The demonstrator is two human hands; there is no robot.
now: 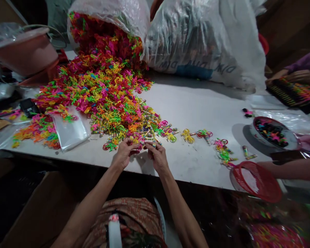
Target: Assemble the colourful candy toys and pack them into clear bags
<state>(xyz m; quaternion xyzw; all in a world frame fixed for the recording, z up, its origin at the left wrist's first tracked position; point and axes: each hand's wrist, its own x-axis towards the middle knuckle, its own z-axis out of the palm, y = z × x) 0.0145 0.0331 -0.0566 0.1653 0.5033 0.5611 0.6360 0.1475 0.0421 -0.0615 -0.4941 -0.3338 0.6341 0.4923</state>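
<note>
Both hands meet over the front of the white table. My left hand [124, 151] pinches a small pink and yellow plastic toy bicycle [136, 140] between thumb and fingers. My right hand [157, 154] is closed, its fingertips on a small printed tube [153, 144] beside the toy; the fingers partly hide it. Just beyond the hands spreads a big heap of bright plastic toys [111, 93], with thin tubes lying among those nearest. To the right, a loose row holds a yellow toy bicycle [188, 136] and several others with tubes.
Behind the heap a clear plastic sack [113, 13] spills toys; a full white sack [196, 38] stands beside it. A packet of clear bags [70, 129] lies left. At right are a red basket [268, 182], a bowl of dark toys [296, 137] and another person's arm [294, 170].
</note>
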